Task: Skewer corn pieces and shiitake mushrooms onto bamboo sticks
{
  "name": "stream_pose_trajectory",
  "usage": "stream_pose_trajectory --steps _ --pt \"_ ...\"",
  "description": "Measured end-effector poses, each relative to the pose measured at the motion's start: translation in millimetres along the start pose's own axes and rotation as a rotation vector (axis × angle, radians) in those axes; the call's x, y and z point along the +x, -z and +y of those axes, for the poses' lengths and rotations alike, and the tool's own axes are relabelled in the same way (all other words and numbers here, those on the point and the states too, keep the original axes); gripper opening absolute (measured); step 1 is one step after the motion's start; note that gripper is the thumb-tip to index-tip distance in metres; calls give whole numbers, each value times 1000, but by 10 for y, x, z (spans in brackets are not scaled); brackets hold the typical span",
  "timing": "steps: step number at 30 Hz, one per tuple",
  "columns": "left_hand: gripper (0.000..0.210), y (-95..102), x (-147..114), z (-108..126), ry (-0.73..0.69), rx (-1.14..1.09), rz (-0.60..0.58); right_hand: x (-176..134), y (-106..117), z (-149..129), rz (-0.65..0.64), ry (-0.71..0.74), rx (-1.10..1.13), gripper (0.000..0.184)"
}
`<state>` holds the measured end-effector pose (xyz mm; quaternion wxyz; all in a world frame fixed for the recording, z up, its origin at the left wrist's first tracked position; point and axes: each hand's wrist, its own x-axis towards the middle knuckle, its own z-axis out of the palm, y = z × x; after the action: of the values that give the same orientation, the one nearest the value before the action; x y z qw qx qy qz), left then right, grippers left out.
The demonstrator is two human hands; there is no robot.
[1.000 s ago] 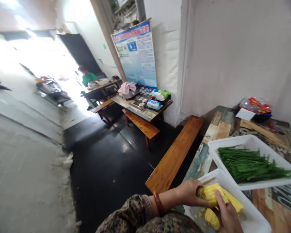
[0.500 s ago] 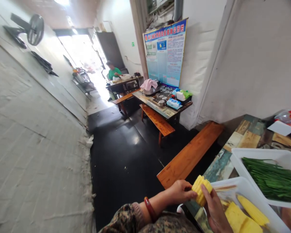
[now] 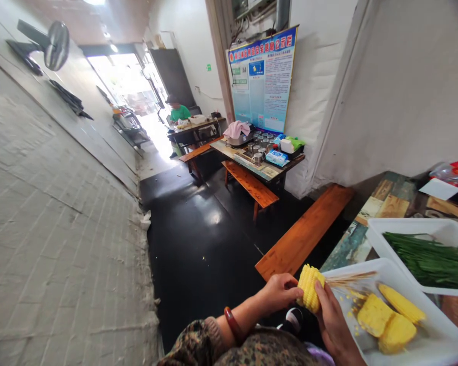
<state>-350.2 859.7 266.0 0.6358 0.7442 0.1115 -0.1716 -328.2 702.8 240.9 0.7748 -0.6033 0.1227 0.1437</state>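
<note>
Left wall (image 3: 53, 213): pale brick, wall fan (image 3: 55, 44) mounted high
Right wall (image 3: 397, 86): white, blue notice poster (image 3: 262, 81)
Floor (image 3: 198, 239): black, glossy
Furniture: wooden benches (image 3: 305, 231), cluttered dining tables (image 3: 257, 165)
Light: bright daylight through far doorway (image 3: 125, 86)
Far table: seated person in green (image 3: 178, 113)

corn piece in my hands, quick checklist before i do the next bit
1. Grip: left hand and right hand both hold the corn piece: ok.
2. Piece above the white tray: not ok, it sits just off the tray's left edge, over the floor.
3. Room in the tray: three cut corn pieces and loose kernels lie there, bare bottom shows: ok.
4. Skewers within reach on the tray's rim: ok.
5. Tray of green chives apart from the corn: ok.
6. Skewer in the held piece: cannot tell.
</note>
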Motion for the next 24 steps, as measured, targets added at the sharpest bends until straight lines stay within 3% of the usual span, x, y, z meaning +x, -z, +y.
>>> stream_pose_trajectory --steps 8,13,18,24 --pt "49 23 -106 -145 -118 61 -3 -223 -135 7 30 -9 19 53" --pt "54 93 -266 -124 -75 -107 -180 -348 -180 52 23 -32 65 51" --pt "45 164 -376 29 -113 -179 -256 -444 -262 -23 -27 10 148 43" --pt "26 106 -343 235 -98 -146 -282 -438 -244 -145 33 92 133 40"
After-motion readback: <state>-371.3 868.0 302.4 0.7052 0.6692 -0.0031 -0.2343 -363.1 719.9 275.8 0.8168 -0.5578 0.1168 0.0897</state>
